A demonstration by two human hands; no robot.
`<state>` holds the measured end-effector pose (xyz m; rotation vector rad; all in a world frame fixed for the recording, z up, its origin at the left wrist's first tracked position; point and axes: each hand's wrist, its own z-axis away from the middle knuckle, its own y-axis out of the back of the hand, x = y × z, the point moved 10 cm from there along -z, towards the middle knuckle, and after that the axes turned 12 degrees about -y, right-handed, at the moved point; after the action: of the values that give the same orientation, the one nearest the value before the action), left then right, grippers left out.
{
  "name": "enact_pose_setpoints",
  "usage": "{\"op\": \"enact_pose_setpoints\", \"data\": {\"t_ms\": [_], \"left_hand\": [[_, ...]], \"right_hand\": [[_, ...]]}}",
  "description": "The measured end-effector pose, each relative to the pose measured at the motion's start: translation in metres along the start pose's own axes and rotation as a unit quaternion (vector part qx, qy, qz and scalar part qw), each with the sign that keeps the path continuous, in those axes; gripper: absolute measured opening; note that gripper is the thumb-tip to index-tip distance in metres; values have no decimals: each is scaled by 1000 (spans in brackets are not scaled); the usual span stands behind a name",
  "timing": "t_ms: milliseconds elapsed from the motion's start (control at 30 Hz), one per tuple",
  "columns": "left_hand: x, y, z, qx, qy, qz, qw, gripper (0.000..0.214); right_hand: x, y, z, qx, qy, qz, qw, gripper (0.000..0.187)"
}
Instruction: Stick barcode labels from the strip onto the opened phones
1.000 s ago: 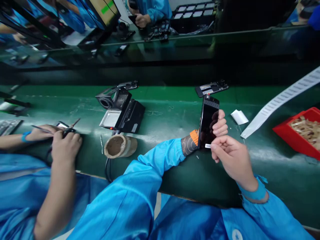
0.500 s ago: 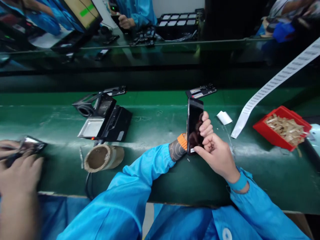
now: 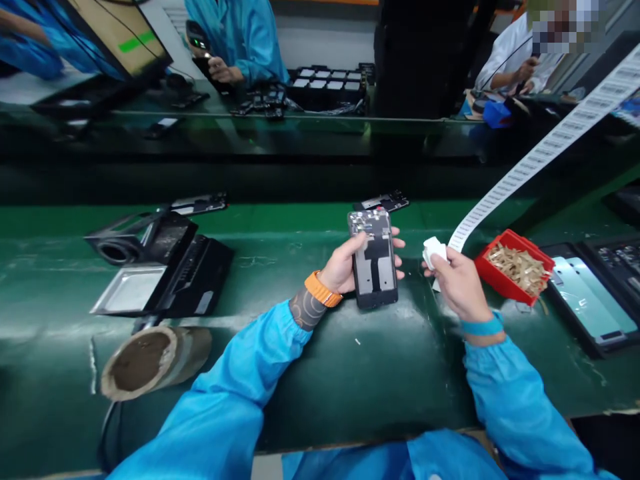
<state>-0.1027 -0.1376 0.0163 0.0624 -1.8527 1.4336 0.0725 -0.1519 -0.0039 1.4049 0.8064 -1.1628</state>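
Note:
My left hand (image 3: 345,263) is wrapped round a smartphone (image 3: 377,263), held above the green bench. Its inner side faces up, with a grey metal plate, a black strip and small parts at the top end. A short way to the right, my right hand (image 3: 457,277) pinches a crumpled white cloth or paper (image 3: 434,251). Just behind those fingers hangs a long strip of barcode labels (image 3: 525,160), its lower end partly hidden by the hand. Another opened phone (image 3: 387,201) lies behind the held one.
On the right stand a red bin (image 3: 510,287) of tan scraps and a black tray (image 3: 570,320) with a pale-blue panel. To the left are a black device (image 3: 200,273), a cardboard tube (image 3: 190,360) and an opened phone (image 3: 200,203). Co-workers sit beyond the raised ledge (image 3: 320,133).
The phone has turned from its dark screen to its inner side. My right hand has left it and picked up the white piece from the bench. The co-worker's hands at left have gone from view.

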Motion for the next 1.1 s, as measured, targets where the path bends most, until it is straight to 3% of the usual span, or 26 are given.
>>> {"op": "enact_pose_setpoints", "data": {"t_ms": [67, 167, 300, 433, 633, 833, 933, 1100], "left_hand": [[-17, -6, 8, -65, 55, -35, 996, 68], [-35, -13, 21, -114, 113, -72, 984, 72], [-38, -17, 27, -117, 116, -104, 981, 67], [-34, -15, 25, -106, 104, -115, 982, 69], [-29, -13, 25, -118, 101, -122, 980, 73], [-21, -21, 30, -157, 114, -167, 967, 62], [-18, -23, 30, -179, 109, -240, 948, 51], [-16, -23, 25, -170, 73, -275, 943, 52]], "right_hand": [[8, -8, 13, -55, -57, -140, 987, 33], [14, -13, 23, -53, -85, -212, 972, 33], [18, -10, 24, -7, -81, -201, 976, 33], [14, -10, 28, -5, -62, -192, 979, 26], [3, -18, 34, -84, -74, -216, 970, 29], [-15, -16, 40, -159, -43, -83, 983, 29], [-20, -8, 41, -126, -24, -70, 989, 26], [-29, 12, 45, 20, 23, -32, 999, 21]]}}
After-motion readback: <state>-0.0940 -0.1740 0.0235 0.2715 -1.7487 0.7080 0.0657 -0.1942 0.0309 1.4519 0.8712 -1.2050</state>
